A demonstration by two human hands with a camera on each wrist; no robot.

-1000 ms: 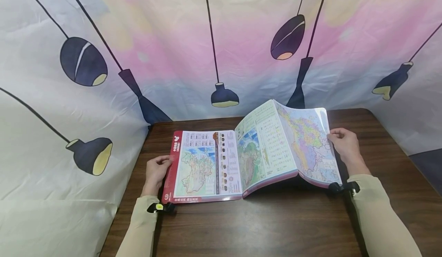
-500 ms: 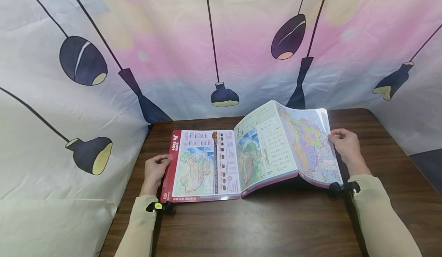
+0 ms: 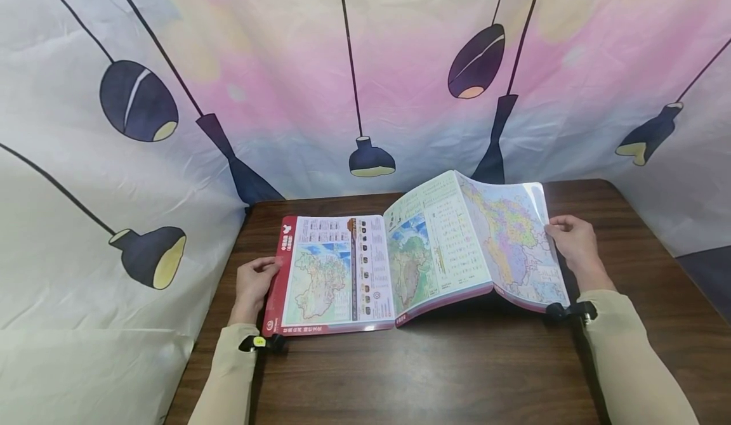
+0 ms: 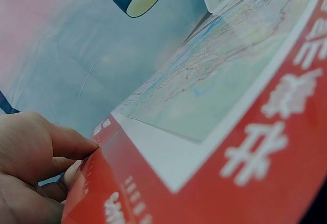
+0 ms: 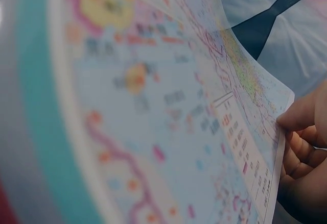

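Now, at the far left our left hand [image 3: 253, 283] pinches the red outer edge of the map book [image 3: 365, 266], thumb on top and fingers curled under it, as the left wrist view shows. That side lies flat on the dark wood worktop [image 3: 434, 374]. Moving right, the middle leaves arch up off the surface in a hump, and our right hand [image 3: 573, 241] has its grip closed on the edge of the raised sheet [image 3: 511, 235], thumb over, fingers beneath.

We judge the main risk to be in that arch: the paper looks glossy and slick, so it could slide out of the right-hand pinch and flop back. A sharp pull could also crease it or strain it at the spine. If the left hand eased off, the whole book might skid across the wood.

It is a large, thin atlas, brightly printed with coloured maps and tables, red-bordered on the left, lying mid-worktop before a curtain [image 3: 365, 63] with painted lamps.
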